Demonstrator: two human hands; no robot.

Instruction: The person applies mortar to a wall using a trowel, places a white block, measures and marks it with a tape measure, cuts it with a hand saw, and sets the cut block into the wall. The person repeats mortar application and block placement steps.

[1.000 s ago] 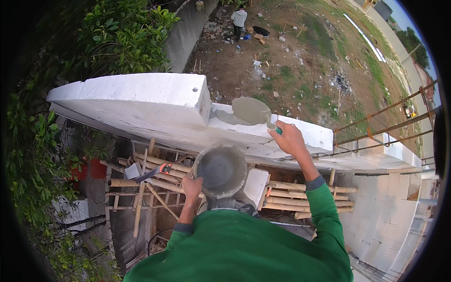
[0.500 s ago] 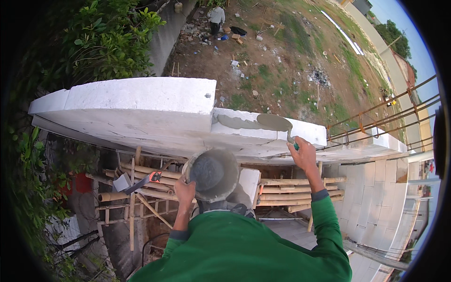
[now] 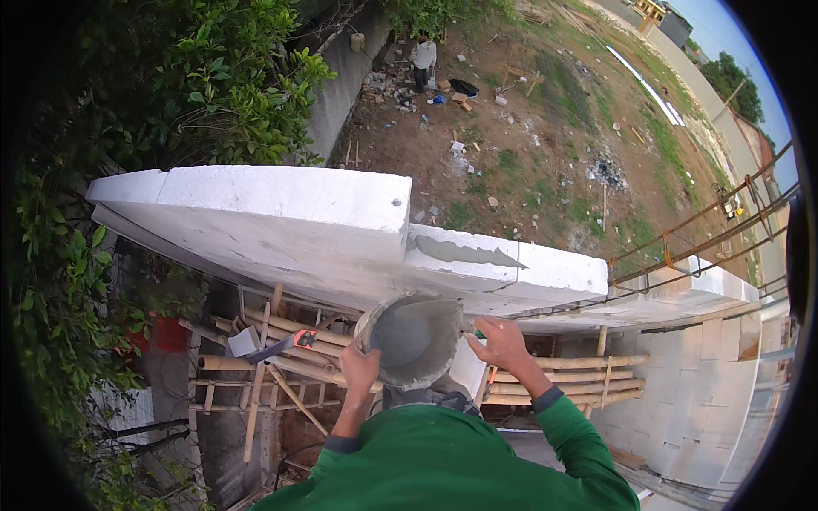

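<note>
My left hand (image 3: 360,368) grips the near left rim of a round mortar bucket (image 3: 375,328), whose inside is coated grey. The fingers of my right hand (image 3: 501,342) close round the green handle of a trowel (image 3: 443,328). Its grey blade dips over the right side of the bucket. Beyond the bucket runs a wall of white blocks (image 3: 290,200). On its lower course lies a strip of grey mortar (image 3: 464,253), beside the end of a taller block.
A saw (image 3: 285,345) with an orange handle lies on bamboo scaffold poles (image 3: 554,377) below the wall. Rusty steel bars (image 3: 707,226) stick out at the right. Leafy branches (image 3: 230,85) crowd the left. On the ground beyond stands another person (image 3: 422,64).
My right hand has brought the trowel from the wall top back to the bucket. The mortar strip is left on the block. The whole view has shifted slightly.
</note>
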